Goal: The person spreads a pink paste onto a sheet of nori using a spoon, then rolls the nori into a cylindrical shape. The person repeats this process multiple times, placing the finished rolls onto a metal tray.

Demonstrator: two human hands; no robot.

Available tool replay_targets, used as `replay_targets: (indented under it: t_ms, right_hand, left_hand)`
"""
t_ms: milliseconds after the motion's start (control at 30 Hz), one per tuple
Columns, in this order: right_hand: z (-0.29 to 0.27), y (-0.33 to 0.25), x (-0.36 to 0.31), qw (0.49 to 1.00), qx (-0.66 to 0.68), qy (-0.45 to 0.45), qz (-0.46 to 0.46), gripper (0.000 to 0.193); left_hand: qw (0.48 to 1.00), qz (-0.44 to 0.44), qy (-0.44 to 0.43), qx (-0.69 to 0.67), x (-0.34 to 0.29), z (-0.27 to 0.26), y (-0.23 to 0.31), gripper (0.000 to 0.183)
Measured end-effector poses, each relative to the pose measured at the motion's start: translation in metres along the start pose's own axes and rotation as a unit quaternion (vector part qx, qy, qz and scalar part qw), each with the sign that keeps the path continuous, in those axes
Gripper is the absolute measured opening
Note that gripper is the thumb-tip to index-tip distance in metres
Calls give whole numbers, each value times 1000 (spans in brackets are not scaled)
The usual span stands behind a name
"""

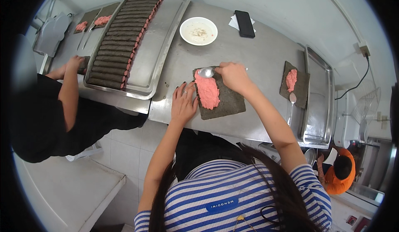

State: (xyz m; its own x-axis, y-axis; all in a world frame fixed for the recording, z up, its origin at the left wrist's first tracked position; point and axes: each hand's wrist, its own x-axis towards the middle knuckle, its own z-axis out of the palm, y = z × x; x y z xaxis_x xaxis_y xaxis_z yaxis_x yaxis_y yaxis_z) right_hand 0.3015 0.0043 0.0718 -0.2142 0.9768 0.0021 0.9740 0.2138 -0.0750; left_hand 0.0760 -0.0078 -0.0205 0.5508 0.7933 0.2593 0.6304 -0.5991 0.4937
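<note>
In front of me a dark green seaweed sheet point(230, 103) lies flat on the metal table. A pink, paste-like filling point(208, 92) is spread in a thick band along its left part. My right hand point(233, 77) grips a metal spoon point(206, 72), whose bowl rests against the top end of the pink band. Beside the sheet's left edge lies my left hand point(184, 104), fingers stretched out and holding nothing; the fingertips are at or very near the edge.
A tray point(145, 82) of rolled seaweed sticks stands left, a white bowl point(198, 31) and a phone point(244, 24) beyond. Rightward are another filled sheet point(300, 80), a second spoon point(290, 107) and a tray point(318, 119). A co-worker's hand point(75, 61) works at far left.
</note>
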Motion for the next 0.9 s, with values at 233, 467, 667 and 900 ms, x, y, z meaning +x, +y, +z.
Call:
replay_targets:
  t_ms: [233,467,667,900]
  right_hand:
    - [31,2,-1,996,-49,57,-40,10]
    - [35,11,9,997,-39,65,-29,11]
    - [27,18,15,999,12,15,31,17]
    - [0,14,-14,999,30,8,35,26]
  left_hand:
    - [1000,3,-7,11,-2,1,0,34]
    - [999,-4,-22,25,-1,1,0,35]
    - [999,-1,-23,30,-1,0,0,34]
    - [999,-2,-21,41,-1,2,-1,36]
